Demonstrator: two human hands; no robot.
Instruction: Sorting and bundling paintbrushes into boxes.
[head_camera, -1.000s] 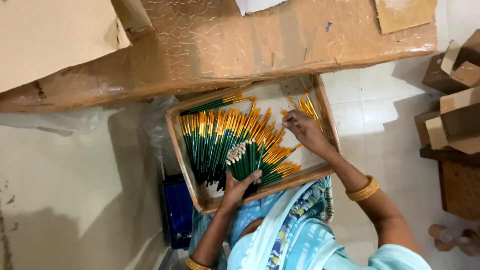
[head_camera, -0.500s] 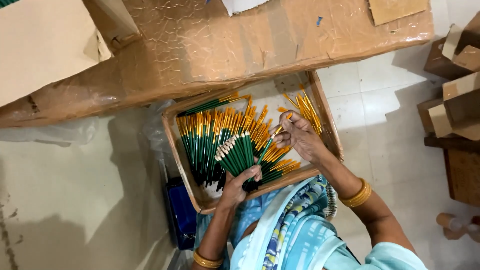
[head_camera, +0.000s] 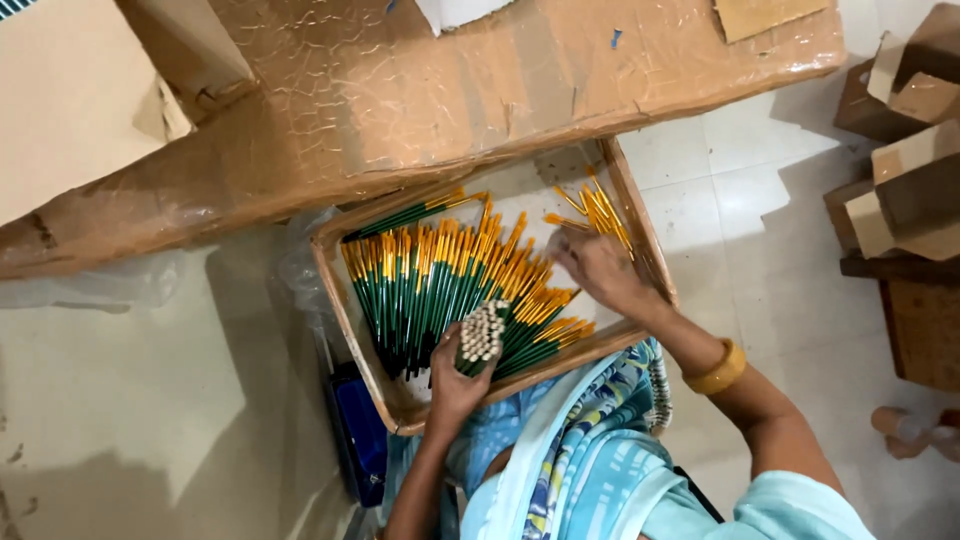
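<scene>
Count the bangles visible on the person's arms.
1. A gold bangle sits on the right wrist, just behind the right hand that rests in the wooden tray. The left wrist runs out of frame below the left hand, so another may be hidden.

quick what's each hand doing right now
Left hand: closed around a bundle of pencils.
Right hand: resting on loose pencils in the tray; its grip cannot be told.

- A big brown cardboard box (head_camera: 480, 90) wrapped in shiny tape is seen at the top.
- Small open cardboard boxes (head_camera: 905, 170) are piled on the right.
- A blue box (head_camera: 362, 445) is set on the pale floor (head_camera: 130, 400).
- Clear plastic wrap (head_camera: 110, 285) is left lying nearby.
</scene>
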